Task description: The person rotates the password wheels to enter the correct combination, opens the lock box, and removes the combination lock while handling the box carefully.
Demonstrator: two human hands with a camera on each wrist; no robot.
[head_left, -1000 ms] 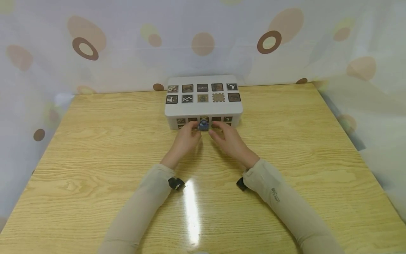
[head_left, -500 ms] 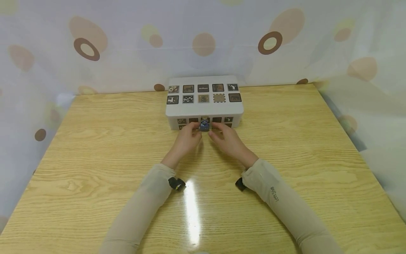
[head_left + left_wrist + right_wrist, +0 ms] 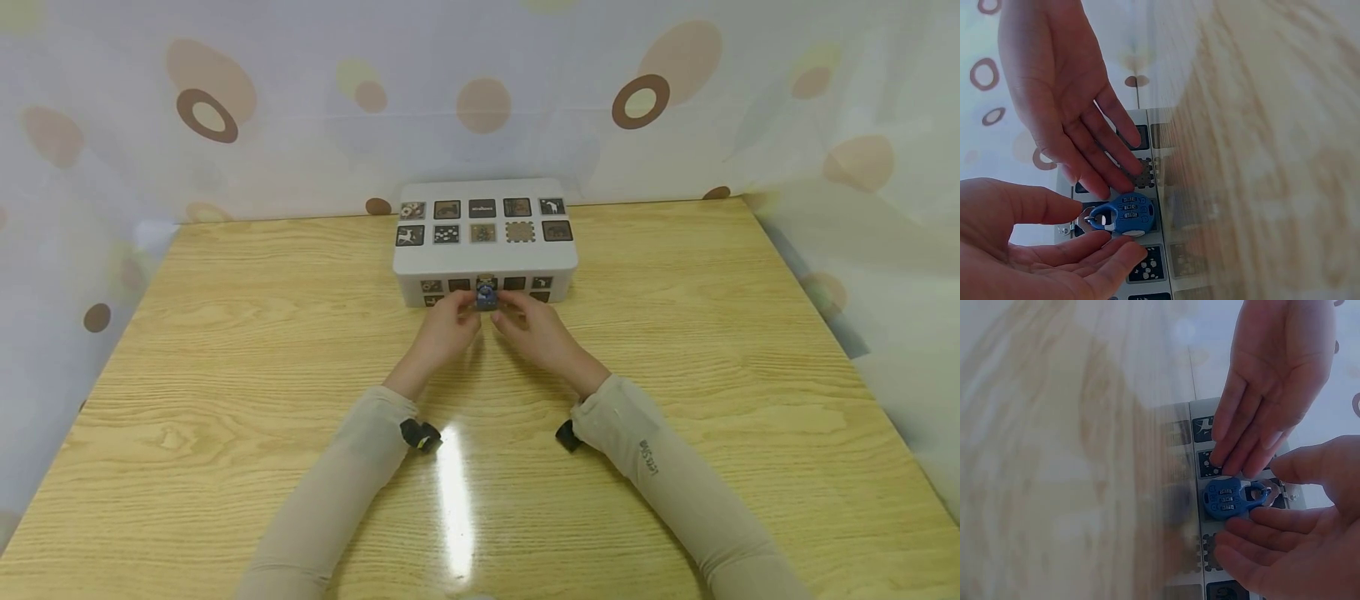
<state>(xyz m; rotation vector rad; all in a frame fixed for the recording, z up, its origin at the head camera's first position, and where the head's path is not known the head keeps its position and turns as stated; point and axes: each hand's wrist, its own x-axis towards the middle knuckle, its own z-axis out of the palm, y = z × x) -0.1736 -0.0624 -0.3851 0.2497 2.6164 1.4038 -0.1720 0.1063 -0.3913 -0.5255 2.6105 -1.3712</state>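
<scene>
A white box [image 3: 487, 257] with dark picture squares stands with its lid down. On its front, a blue combination padlock [image 3: 487, 297] hangs by its shackle at the metal clasp [image 3: 1292, 489]; whether the shackle is locked I cannot tell. Three number dials show on the padlock's face in both wrist views. My left hand [image 3: 450, 327] is at the padlock's left side, thumb by the shackle and fingers loosely extended. Mirroring it on the right, my right hand [image 3: 538, 337] has its thumb apart from its fingers. Fingertips of both hands lie very near the padlock; contact is unclear.
The box stands at the back of a wood-grain table [image 3: 225, 350], close to a white curtain [image 3: 300, 108] with brown and yellow spots. Black wrist straps [image 3: 422, 435] show at the sleeve cuffs. A bright reflection lies across the table's front middle.
Both hands stay almost in place beside the padlock. Its blue face shows a little more plainly now, and the whole head view has shifted slightly.
</scene>
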